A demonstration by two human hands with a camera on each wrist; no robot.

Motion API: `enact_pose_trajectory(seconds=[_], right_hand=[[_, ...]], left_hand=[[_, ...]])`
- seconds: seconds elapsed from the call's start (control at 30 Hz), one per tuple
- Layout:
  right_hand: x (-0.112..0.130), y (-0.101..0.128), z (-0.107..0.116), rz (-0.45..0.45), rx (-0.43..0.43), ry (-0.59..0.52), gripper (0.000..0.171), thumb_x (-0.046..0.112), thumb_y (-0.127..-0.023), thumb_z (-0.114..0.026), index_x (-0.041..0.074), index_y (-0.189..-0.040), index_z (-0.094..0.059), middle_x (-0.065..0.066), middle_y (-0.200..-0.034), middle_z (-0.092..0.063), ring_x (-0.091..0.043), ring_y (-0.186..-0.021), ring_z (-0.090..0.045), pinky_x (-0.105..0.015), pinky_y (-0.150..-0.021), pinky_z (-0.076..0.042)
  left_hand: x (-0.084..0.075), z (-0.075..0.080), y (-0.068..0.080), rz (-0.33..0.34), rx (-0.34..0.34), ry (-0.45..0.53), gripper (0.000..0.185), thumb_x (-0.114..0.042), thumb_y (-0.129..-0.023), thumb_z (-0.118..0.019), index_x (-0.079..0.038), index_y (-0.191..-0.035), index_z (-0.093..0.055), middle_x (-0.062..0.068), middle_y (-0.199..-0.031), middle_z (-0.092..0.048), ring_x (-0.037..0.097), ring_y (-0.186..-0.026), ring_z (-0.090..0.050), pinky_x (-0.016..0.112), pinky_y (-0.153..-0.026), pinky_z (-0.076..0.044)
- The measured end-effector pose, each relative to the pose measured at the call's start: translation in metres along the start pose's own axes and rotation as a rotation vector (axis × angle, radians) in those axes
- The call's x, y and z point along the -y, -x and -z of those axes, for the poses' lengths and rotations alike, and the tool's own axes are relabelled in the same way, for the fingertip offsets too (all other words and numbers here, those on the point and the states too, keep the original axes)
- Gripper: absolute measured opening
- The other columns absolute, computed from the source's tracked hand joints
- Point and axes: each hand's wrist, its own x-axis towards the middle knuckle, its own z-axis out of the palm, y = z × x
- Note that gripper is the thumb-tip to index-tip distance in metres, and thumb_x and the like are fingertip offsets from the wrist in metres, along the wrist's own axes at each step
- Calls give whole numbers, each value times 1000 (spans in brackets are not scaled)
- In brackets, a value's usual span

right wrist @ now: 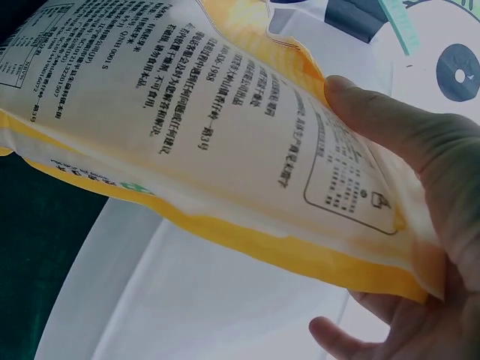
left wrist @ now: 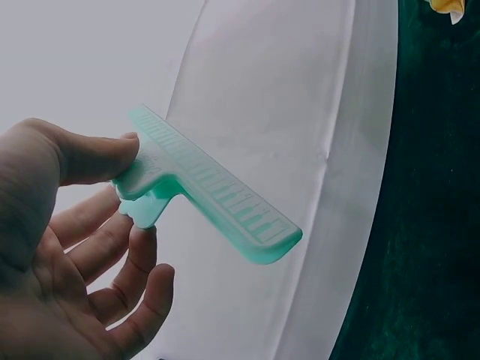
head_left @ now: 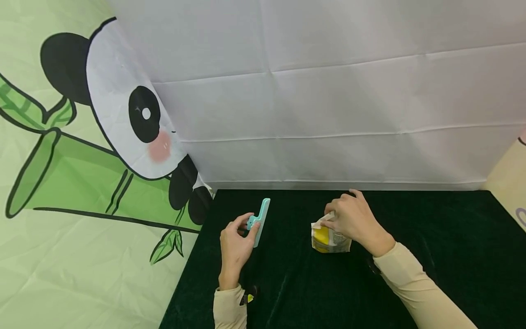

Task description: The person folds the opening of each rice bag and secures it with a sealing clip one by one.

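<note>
My left hand (head_left: 237,246) pinches a mint-green bag clip (head_left: 260,222) by its handle tabs, thumb on one side and fingers on the other. In the left wrist view the clip's long ridged bar (left wrist: 225,187) points away from the palm, with nothing between its bars that I can see. On the right, my right hand (head_left: 354,219) grips the upper edge of a yellow and white food bag (head_left: 328,238). Printed text covers the bag's pale side (right wrist: 187,97) in the right wrist view. Clip and bag are apart, the bag right of the clip.
A dark green cloth (head_left: 296,283) covers the table under both hands. Behind it hangs a creased white sheet (head_left: 328,100). At the left is a light green backdrop with a panda drawing (head_left: 119,105); a cream panel (head_left: 509,183) stands at the right edge.
</note>
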Motion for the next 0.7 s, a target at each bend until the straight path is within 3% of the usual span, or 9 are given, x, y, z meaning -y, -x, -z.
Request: enact_pose_trajectory(seconds=[0.2,0.5,0.7], right_hand=[[-1,0,0,15,-9,6,27,37,-83,-92,15,-96,-83,-2,-95,-81,-27,-93,-69,-75,-116,-36],[4,2,0,-14,-18,22,26,35,-83,-92,15,-96,-82,-3,-96,-81,-28,-94,-69,-76,-117,-34],[13,5,-1,-43,-76,79,27,37,-82,-93,15,-93,-81,-4,-92,-81,-30,-90,-69,-75,-116,-34]], left_hand=[[-4,-5,2,-26,10,7,27,-21,-94,-82,-12,-120,-79,6,-103,-79,21,-91,-66,39,-82,-54],[-4,-8,4,-43,36,28,28,-21,-95,-81,-11,-121,-79,7,-104,-79,23,-92,-66,52,-84,-57],[-6,-14,6,-71,66,31,26,-21,-95,-81,-14,-120,-79,6,-102,-79,28,-92,-68,41,-82,-55]])
